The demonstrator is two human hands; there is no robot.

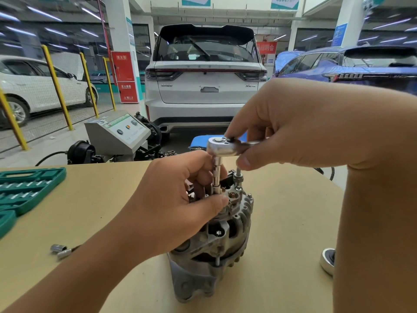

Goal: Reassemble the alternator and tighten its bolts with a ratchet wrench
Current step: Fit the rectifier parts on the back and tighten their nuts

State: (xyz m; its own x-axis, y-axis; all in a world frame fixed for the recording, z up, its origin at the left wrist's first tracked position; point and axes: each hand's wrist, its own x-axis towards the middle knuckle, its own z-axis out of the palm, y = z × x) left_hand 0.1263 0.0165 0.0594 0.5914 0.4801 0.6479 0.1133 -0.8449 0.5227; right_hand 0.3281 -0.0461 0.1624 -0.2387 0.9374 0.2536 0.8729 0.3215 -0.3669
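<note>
Alternator (216,240): cast metal housing, dull grey, rough, grimy, ribbed vents. Ratchet wrench (222,146): polished chrome metal, glossy, smooth head; extension shaft same bright finish. Threaded stud (238,177) on top: plain metal, semi-shiny. Table (288,222): matt tan surface, smooth, looks like board or laminate. Tool case (24,188): green moulded plastic, matt. Loose sockets (59,249): shiny metal. Round dish (327,260) at right edge: glossy metal.
</note>
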